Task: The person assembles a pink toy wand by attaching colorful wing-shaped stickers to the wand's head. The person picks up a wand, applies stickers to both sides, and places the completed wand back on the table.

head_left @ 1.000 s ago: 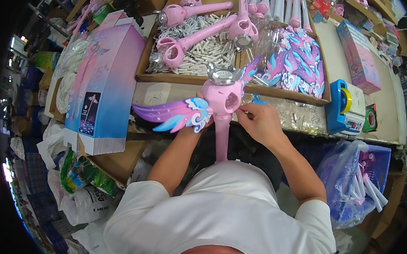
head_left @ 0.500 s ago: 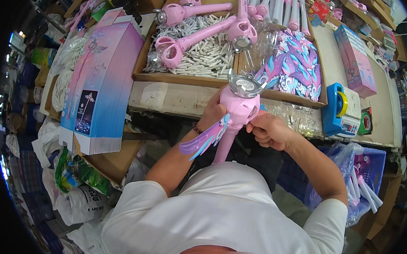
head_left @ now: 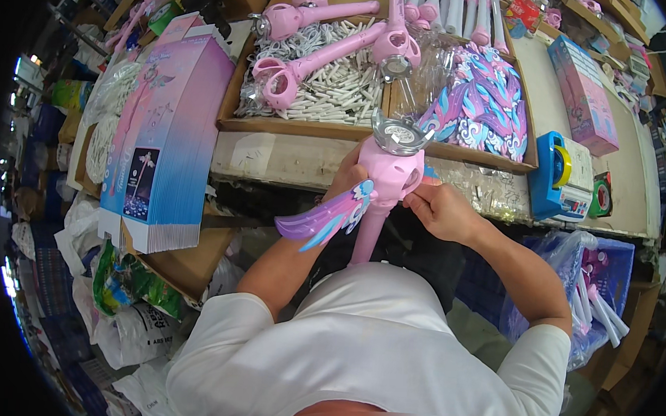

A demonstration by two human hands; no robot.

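Observation:
A pink toy wand (head_left: 389, 169) stands upright before my body, its handle end down against my shirt. Its round head has cut-out openings and a silver crescent-shaped top with a clear disc. A purple-and-blue wing (head_left: 321, 216) sticks out from the head's left side. Wrapped round the head's left and far side is my left hand (head_left: 346, 174), its fingers mostly hidden behind the wand. My right hand (head_left: 446, 210) is closed in a pinch at the head's right side. A small blue edge of a wing piece (head_left: 430, 173) shows there; the rest is hidden.
Across the bench, a cardboard tray (head_left: 300, 128) holds pink wands, white sticks and loose wings (head_left: 480, 103). Flattened printed boxes (head_left: 177, 137) stand at left. A blue tape dispenser (head_left: 556, 180) sits at right, above a blue crate (head_left: 612, 263) with wand parts.
The wand has turned slightly, so its left wing now spreads wider and further left. My right hand stays at the head's right side, its fingers tucked in more.

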